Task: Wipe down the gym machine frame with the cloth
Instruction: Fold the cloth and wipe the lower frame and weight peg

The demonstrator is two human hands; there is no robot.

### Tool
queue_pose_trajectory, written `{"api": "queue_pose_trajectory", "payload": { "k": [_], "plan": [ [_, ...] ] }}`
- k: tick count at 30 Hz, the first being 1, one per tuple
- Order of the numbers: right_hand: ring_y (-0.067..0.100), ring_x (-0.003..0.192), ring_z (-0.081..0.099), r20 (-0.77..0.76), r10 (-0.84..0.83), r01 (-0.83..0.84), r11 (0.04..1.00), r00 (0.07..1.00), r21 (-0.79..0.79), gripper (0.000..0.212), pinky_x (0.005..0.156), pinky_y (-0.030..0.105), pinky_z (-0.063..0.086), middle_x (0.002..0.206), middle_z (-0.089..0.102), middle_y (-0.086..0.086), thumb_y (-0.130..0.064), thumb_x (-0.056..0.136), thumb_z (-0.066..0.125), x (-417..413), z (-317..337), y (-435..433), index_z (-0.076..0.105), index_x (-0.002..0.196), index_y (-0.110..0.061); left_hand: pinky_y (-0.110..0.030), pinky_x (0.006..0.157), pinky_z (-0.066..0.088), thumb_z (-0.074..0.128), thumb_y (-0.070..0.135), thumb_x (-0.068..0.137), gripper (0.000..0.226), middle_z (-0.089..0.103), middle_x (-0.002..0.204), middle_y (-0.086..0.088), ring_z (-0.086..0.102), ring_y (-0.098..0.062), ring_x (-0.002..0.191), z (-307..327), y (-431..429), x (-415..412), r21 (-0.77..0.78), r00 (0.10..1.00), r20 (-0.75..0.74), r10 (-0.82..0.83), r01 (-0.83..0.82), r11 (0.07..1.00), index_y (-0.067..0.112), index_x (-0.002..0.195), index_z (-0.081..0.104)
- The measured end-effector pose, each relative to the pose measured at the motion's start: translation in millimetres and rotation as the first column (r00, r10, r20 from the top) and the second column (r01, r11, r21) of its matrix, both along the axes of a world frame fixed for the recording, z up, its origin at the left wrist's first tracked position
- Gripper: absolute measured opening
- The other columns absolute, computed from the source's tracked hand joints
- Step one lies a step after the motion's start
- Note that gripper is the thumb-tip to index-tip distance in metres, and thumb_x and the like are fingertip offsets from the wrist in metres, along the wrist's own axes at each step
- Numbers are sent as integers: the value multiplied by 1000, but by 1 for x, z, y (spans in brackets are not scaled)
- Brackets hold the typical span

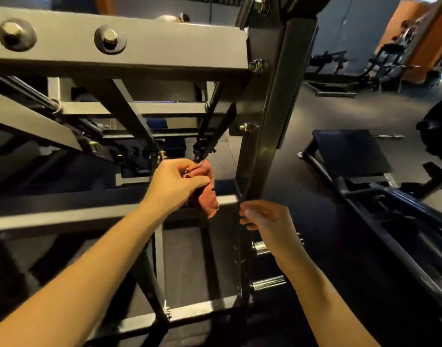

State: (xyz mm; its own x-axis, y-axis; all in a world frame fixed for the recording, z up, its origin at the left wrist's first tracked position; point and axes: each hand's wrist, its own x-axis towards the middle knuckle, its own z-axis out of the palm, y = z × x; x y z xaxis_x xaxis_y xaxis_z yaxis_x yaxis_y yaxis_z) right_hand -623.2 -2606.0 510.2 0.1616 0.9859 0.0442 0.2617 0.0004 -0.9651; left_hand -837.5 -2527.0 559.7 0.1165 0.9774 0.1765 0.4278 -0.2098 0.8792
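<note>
The fingers (190, 172) of the left hand (176, 182) are clenched around a bunched red cloth (208, 199). Its loose end hangs below the thumb, in front of a grey cross rail (64, 214) of the gym machine frame (114, 46), and it appears to be off the metal. The right hand (267, 219) hovers just beside the foot of the dark upright (272, 108) with its fingers curled. Motion blur keeps me from telling whether they pinch the upright's edge or hold nothing.

I judge this a regrip ahead of a stroke, since the cloth is gathered, not pressed flat. The next move calls for spreading it over the palm and laying it firmly on the upright or the rail.

Deep shadow hides the lower frame members. The linkage behind the cloth is hard to read, and the bottom edge cuts off both arms.
</note>
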Motion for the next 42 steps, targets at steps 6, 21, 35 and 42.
{"api": "queue_pose_trajectory", "payload": {
  "k": [6,21,35,42],
  "plan": [
    [10,96,75,-35,107,-101,984,994,146,19,86,26,60,98,78,-9,-9,100,59,4,-7,-25,72,103,-23,-33,85,58,81,22,86,22,74,95,13,69,-3,91,-39,-67,55,237,1000,-16,12,-8,972,23,108,77],
    [17,91,74,-352,-163,101,977,922,-188,15,81,33,62,94,77,2,-14,93,69,35,-53,-70,69,108,-14,-10,95,37,65,17,97,43,59,115,24,50,3,117,-89,-133,81,-62,966,-175,-188,180,982,57,112,60],
    [2,90,68,-401,-492,480,866,772,-139,18,78,21,51,97,69,-10,-28,92,73,-12,-77,7,59,99,-38,-40,100,33,73,25,86,41,65,129,-6,53,-28,122,-98,-53,36,631,830,-516,212,201,749,14,125,69],
    [4,90,68,-68,-585,588,798,808,131,13,79,29,60,95,67,-9,-25,97,68,-29,-164,17,61,96,-36,-53,114,28,77,19,84,56,55,146,-14,44,-33,138,-142,-33,27,682,813,-539,221,267,681,9,138,62]
  ]
}}
